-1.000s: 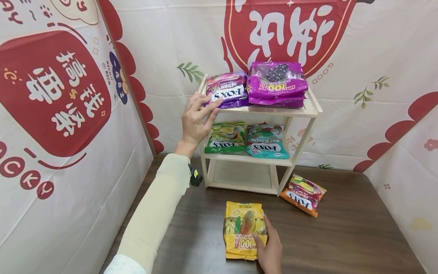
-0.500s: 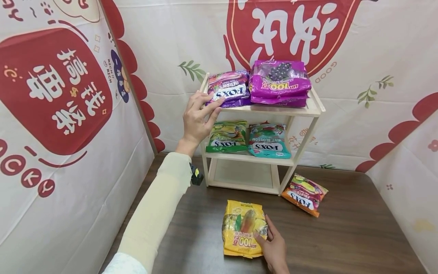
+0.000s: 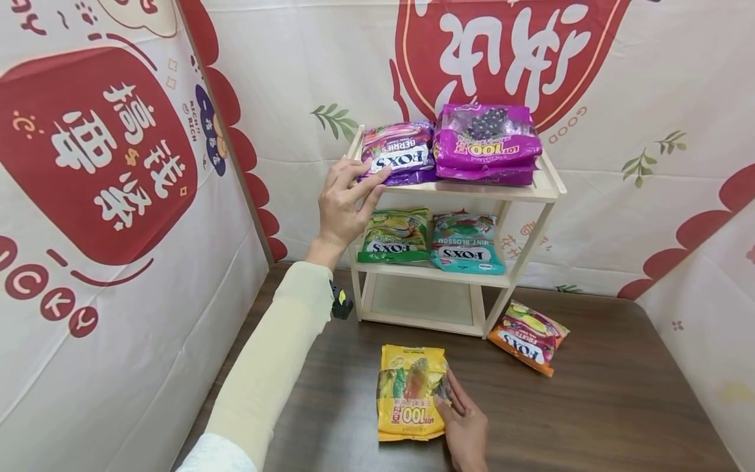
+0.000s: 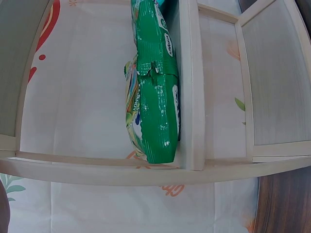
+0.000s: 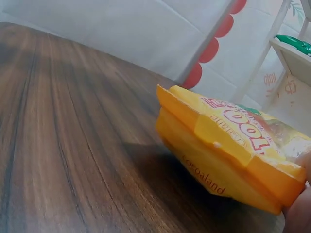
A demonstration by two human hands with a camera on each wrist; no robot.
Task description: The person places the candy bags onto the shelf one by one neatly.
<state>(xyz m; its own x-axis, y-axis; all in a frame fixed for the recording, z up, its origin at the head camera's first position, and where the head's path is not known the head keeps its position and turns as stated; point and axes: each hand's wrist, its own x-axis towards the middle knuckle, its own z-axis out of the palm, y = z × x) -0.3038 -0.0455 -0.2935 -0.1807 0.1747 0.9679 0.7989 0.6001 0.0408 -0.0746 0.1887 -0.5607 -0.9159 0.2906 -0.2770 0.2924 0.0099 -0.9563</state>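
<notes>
On the left end of the top shelf is a purple bag of Fox's Berries candy (image 3: 398,151). My left hand (image 3: 345,206) rests on its front left corner, fingers lying over the wrapper. My right hand (image 3: 466,429) grips the right edge of a yellow bag of mango candy (image 3: 411,393), thumb on top. In the right wrist view the yellow bag (image 5: 228,150) is tilted, with part of its underside off the table. The undersides of both hands' fingers are mostly hidden in the head view.
A pale wooden rack (image 3: 451,278) stands at the back. A magenta candy bag (image 3: 488,144) shares its top shelf; green (image 3: 394,236) and teal (image 3: 466,242) bags lie on the middle shelf. A Fox's Fruits bag (image 3: 529,337) leans by the rack's right foot. Printed cloth (image 3: 307,52) surrounds the table.
The yellow bag, gripped by my right hand, has shifted slightly left along with that hand. My left hand stays on the purple bag. The head view has turned a little.
</notes>
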